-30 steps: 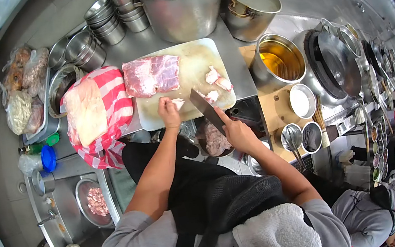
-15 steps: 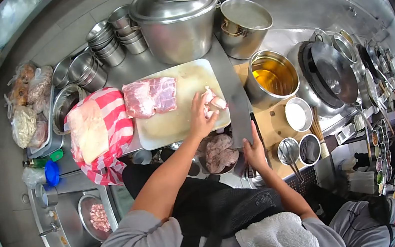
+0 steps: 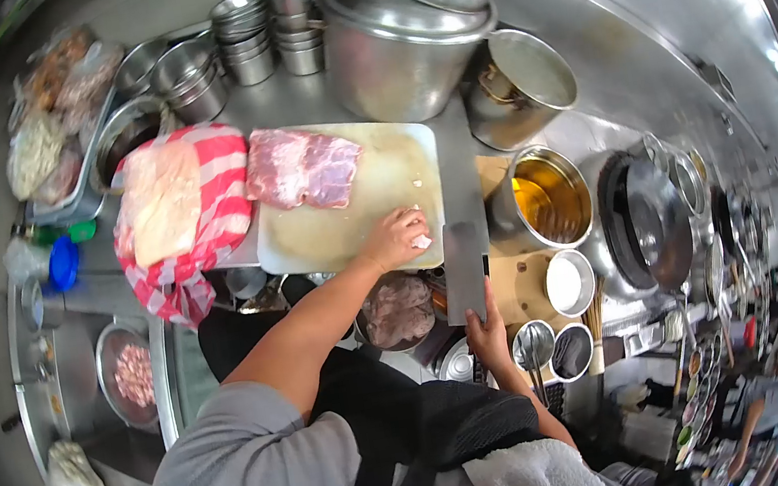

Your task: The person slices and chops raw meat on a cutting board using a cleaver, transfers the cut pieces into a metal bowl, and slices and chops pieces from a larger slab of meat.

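My left hand (image 3: 395, 239) is closed on a small pale meat piece (image 3: 422, 241) over the lower right part of the white cutting board (image 3: 349, 239). A large slab of raw meat (image 3: 303, 168) lies at the board's upper left. To the right of the board, my right hand (image 3: 489, 335) grips the handle of a cleaver (image 3: 464, 272), whose broad blade stands beside the board's edge. A bowl of meat (image 3: 399, 311) sits below the board.
Left of the board, a pale slab (image 3: 167, 203) rests on a red-striped bag (image 3: 224, 167). A pot of amber liquid (image 3: 550, 198), a white bowl (image 3: 570, 283) and a wok (image 3: 656, 220) stand to the right. A big lidded pot (image 3: 401, 42) is behind.
My left hand went from the board's left side to its right side and gathered the meat pieces there. The cleaver moved off the board to the right. The view has shifted.
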Motion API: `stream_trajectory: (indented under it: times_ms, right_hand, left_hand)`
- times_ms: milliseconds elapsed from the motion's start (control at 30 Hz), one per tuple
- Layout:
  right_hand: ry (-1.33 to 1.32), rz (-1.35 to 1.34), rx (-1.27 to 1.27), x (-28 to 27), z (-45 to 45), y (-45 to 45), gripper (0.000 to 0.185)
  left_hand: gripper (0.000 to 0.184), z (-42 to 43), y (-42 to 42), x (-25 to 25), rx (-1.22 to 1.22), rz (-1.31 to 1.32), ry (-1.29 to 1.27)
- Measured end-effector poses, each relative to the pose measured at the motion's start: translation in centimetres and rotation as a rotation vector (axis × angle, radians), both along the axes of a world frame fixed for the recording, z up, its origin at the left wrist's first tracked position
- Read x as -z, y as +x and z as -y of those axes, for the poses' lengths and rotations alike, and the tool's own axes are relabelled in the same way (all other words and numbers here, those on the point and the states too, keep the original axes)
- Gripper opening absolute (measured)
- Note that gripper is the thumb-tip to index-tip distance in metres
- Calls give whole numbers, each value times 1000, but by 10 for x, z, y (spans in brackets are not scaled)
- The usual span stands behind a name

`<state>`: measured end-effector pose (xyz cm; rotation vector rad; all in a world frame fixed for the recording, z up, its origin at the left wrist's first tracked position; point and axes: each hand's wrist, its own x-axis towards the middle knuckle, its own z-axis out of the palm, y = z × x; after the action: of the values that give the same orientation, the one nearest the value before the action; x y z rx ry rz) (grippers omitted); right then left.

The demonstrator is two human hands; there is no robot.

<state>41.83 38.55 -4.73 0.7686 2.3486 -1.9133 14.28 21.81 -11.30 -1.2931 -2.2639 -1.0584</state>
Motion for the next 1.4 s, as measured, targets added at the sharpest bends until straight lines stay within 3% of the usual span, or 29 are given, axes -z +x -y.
stream_trajectory:
  times_ms: [33, 67, 133, 167, 200, 233, 267, 300, 333, 367, 400, 467, 533, 567, 633, 733, 767, 800, 833, 867, 900, 967, 1033, 1067, 1100, 1167, 1267, 1367, 1400]
  right_hand:
    - [-91, 77, -9, -11, 3, -6, 78]
    - [16, -3, -106, 6, 1, -11, 78]
    - [153, -98, -172, 20, -1, -15, 79]
    - [278, -190, -199, 23, 7, -16, 79]
    - [-5, -76, -111, 35, 5, -13, 79]
    - [176, -111, -170, 72, -12, -7, 79]
    - [234, -126, -167, 35, 4, -10, 78]
    - [357, -240, -192, 67, -7, -7, 78]
    - [777, -556, -312, 105, -28, -14, 81]
    - [-42, -119, -181, 58, -7, -2, 83]
    - [-123, -71, -129, 53, 1, -2, 82]
    - [-91, -110, -133, 60, 0, -6, 79]
    - [-80, -110, -143, 52, 0, -5, 78]
    - [-98, -92, -156, 53, -2, -5, 78]
    - [-118, -85, -177, 55, -6, -7, 78]
    - [-79, -94, -161, 65, -9, -9, 78]
    - [-80, -97, -165, 63, -8, -10, 78]
    - [-7, -182, -177, 63, -6, -12, 78]
    - [64, -265, -190, 60, -2, -12, 78]
    - [64, -263, -197, 53, -1, -11, 78]
    - [24, -192, -200, 44, -2, -12, 78]
    - [-17, -137, -197, 49, -11, -20, 78]
    - [4, -213, -234, 77, -28, -21, 78]
    - [4, -207, -207, 90, -29, -19, 78]
    - [-34, -177, -204, 99, -32, -17, 79]
    - [-86, -38, -167, 59, -20, -12, 80]
    - [8, -57, -146, 52, -13, -17, 82]
    - [85, -57, -137, 40, -6, -18, 82]
    - [132, -56, -126, 44, -4, -19, 84]
  left_hand:
    - [22, 7, 3, -1, 4, 94, 21]
    - [22, 10, 4, -7, -36, 90, 25]
    - [21, 7, 7, -17, -250, 358, 285]
    - [20, -1, -1, -8, -281, 711, 456]
    - [20, -8, -13, 2, -314, 1060, 638]
    - [10, -1, -18, 2, -134, 1359, 897]
    - [13, 12, -14, -2, 126, 1595, 1153]
    - [19, 27, -7, -6, 249, 1728, 1293]
    - [21, 40, 0, -6, 298, 1796, 1382]
    - [25, 61, 11, -14, 371, 1857, 1468]
    - [25, 93, 31, -36, 305, 1809, 1509]
    - [30, 144, 70, -89, 235, 1986, 1528]
    - [42, 212, 105, -101, 211, 1870, 1581]
    - [47, 252, 118, -98, 345, 1860, 1615]
    - [61, 327, 150, -102, 119, 1636, 1735]
    - [52, 455, 177, -86, -117, 1181, 2118]
    - [50, 507, 186, -67, -120, 909, 2050]
    - [60, 525, 194, -103, -486, 811, 2108]
    - [80, 579, 199, -76, -618, 696, 1950]
    - [94, 602, 205, -85, -789, 759, 2026]
    - [105, 647, 214, -43, -782, 802, 2020]
    - [105, 666, 218, -6, -806, 959, 1843]
    - [89, 610, 201, -1, -1164, 881, 1491]
    - [69, 553, 194, -26, -1240, 743, 1400]
    - [69, 523, 183, -33, -1217, 773, 1383]
    - [41, 462, 141, -30, -1079, 716, 1008]
    - [19, 361, 78, -32, -636, 582, 819]
    - [35, 286, 21, -62, -556, 599, 345]
    - [35, 268, -2, -67, -522, 597, 333]
